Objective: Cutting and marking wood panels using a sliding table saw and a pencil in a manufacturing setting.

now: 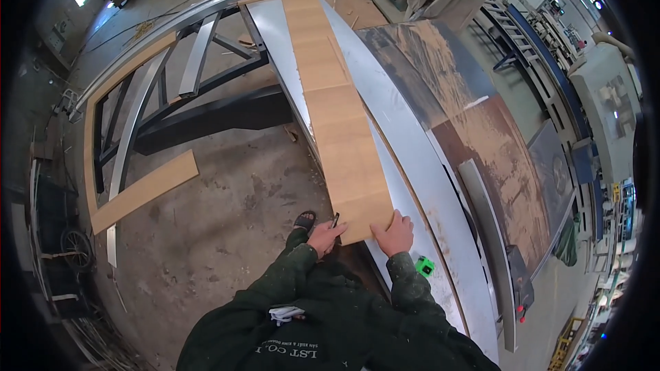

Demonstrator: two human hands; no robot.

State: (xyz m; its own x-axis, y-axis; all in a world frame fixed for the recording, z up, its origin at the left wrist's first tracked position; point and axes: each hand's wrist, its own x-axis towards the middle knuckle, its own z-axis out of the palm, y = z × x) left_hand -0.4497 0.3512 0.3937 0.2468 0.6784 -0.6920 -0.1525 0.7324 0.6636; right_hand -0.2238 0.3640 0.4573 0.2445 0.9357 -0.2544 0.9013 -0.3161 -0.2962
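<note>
A long light-brown wooden board lies lengthwise on the pale metal table of a saw, its short end toward me. At the near left corner of that end, my left hand is closed, with a dark pen-like stick poking up from its fingers. My right hand grips the near right corner, thumb on top of the board; its fingertips are partly hidden. Beside my right forearm, a small bright green tape measure rests on the metal table.
On the left stands a dark sliding frame with a silver fence rail and a loose wooden strip across it. Sawdust-covered panels lie to the right of the table. Further right stands other machinery. My sandalled foot is on the concrete floor.
</note>
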